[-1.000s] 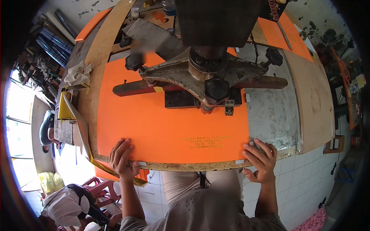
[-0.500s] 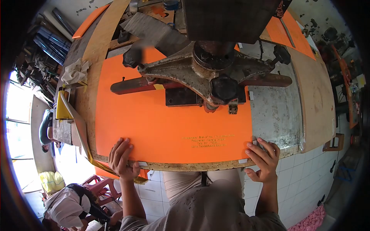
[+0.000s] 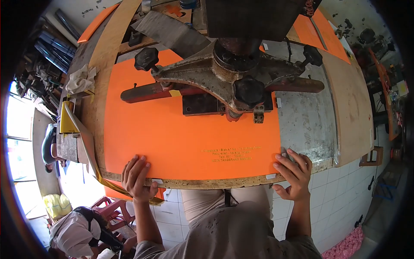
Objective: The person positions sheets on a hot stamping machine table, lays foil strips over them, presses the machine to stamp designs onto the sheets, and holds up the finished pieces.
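Observation:
A large orange sheet (image 3: 172, 142) lies on the work board, with several lines of gold lettering (image 3: 230, 154) near its front right. My left hand (image 3: 137, 176) rests on the sheet's front left corner, fingers stretched out and the thumb by a small white tab at the front edge. At the opposite corner, my right hand (image 3: 294, 172) has its fingers spread, the tips touching the sheet's right edge and the metal plate beside it. Over the sheet's rear part stands a press head (image 3: 207, 77) with black knobs, a dark block (image 3: 200, 105) beneath it.
A grey metal plate (image 3: 306, 116) shows to the sheet's right, bordered by a brown board (image 3: 351, 99). At left are a crumpled cloth (image 3: 82, 80) and a yellow-edged piece (image 3: 67, 116). More orange sheets (image 3: 321, 32) lie at the back right. A person (image 3: 82, 233) is at lower left.
The view has shifted slightly, so the press and sheet appear a little higher and further left. Both hands keep their places at the front corners.

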Tool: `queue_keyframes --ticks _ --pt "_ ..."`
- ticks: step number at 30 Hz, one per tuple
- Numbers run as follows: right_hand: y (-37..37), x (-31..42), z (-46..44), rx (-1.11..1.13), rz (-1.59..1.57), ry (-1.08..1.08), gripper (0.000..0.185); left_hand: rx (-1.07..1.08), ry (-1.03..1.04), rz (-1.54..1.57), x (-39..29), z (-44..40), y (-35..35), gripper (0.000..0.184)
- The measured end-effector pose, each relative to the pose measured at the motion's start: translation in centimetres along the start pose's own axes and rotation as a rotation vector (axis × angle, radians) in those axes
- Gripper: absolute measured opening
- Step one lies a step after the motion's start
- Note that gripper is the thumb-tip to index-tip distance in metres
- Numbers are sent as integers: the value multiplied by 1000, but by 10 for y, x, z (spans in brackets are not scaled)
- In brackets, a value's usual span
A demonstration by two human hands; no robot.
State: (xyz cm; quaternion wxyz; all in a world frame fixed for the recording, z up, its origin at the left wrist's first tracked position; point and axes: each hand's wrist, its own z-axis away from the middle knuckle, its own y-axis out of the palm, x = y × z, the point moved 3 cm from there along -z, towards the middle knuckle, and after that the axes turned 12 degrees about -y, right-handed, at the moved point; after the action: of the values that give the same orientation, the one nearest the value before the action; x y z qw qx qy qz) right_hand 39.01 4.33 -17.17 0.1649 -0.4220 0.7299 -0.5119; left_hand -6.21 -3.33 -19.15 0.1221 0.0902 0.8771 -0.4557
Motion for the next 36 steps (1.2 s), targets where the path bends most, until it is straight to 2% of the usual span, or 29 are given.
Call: queue_keyframes --ticks 15,18,21,22,24,29,36 --pt "-2 1 -2 0 18 7 56 42 29 -12 -2 2 -1 59" --pt "-4 -2 0 -68 -56 -17 50 18 33 -4 -2 0 0 61" --pt "-9 -11 5 -349 -266 154 42 -34 19 14 -3 4 0 60" --pt "-8 -13 5 -350 -263 159 41 -72 14 15 -2 3 2 59" --pt "-7 -14 6 -347 -269 169 39 -49 12 5 -2 3 2 60" --pt "-9 -3 -11 -91 -94 164 35 -53 -11 4 0 3 3 60" --pt "-11 -2 -17 9 -44 149 33 -58 -55 -18 -7 -1 3 57"
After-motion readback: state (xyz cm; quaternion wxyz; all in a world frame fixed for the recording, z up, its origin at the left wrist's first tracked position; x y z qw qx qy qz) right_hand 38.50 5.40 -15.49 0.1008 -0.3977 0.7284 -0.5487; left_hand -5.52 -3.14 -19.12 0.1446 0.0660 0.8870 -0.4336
